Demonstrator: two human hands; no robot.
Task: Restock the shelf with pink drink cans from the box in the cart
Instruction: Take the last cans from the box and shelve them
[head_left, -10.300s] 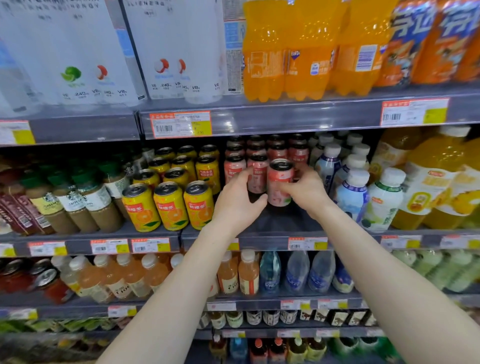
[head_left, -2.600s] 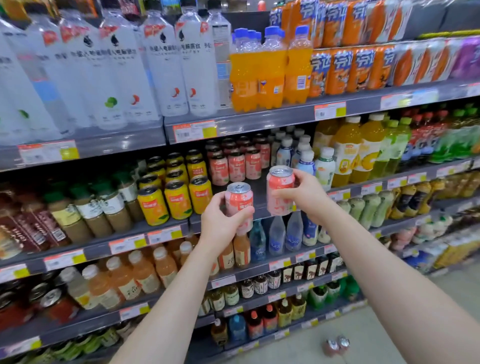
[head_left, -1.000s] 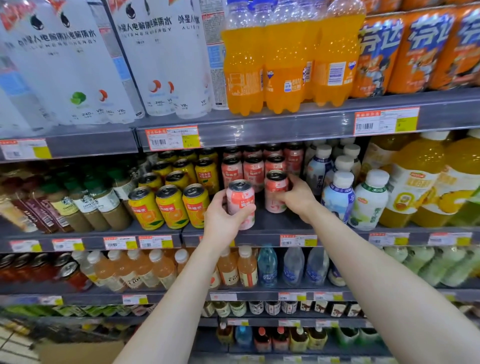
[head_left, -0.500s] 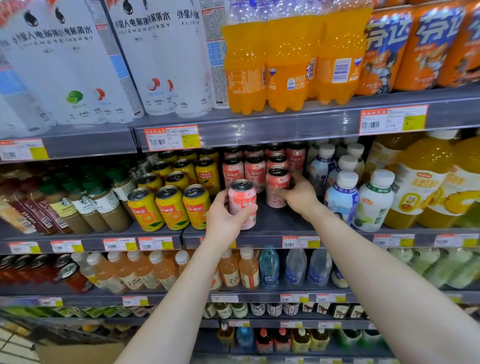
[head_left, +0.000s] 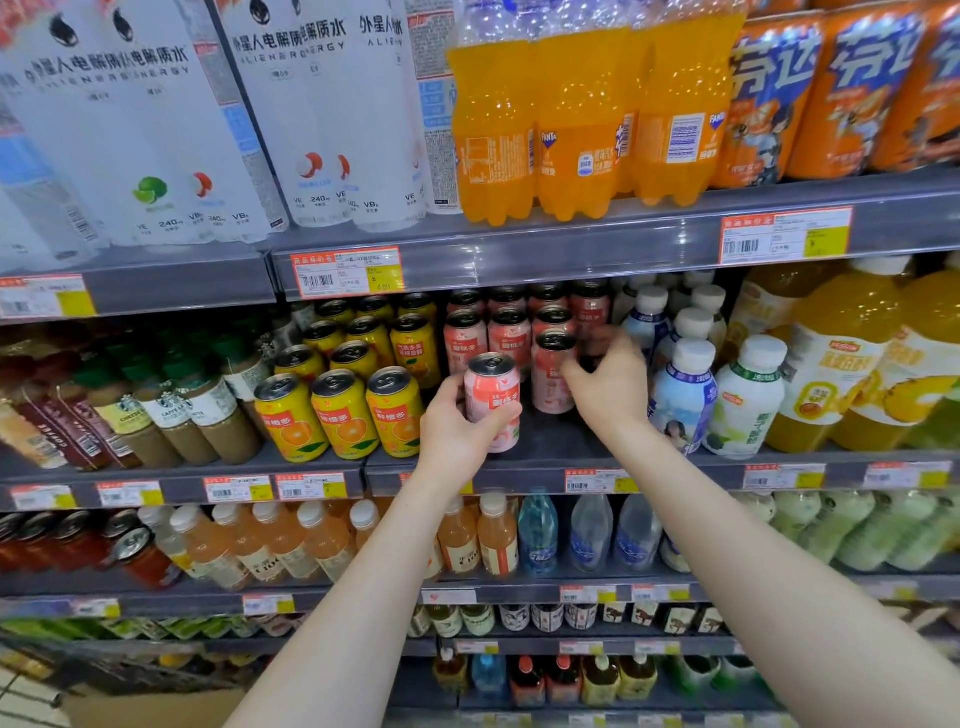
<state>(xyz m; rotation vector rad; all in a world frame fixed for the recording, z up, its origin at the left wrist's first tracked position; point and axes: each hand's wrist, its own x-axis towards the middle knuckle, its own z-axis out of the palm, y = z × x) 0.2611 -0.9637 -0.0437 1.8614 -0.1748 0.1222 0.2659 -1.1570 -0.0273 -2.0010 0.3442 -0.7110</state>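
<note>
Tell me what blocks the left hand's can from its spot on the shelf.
Nothing visible does. The left hand holds the can at the shelf front, with bare shelf beneath it, yellow cans to its left and the right hand on another pink can.

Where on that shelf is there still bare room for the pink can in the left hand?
Bare grey shelf shows at the front, between the yellow orange-drink cans and the white-capped bottles, below the right hand. Behind it, pink cans stand packed; everywhere else is crowded.

Both hands, left (head_left: 457, 434) and right (head_left: 605, 384), reach forward, fingers curled.
</note>
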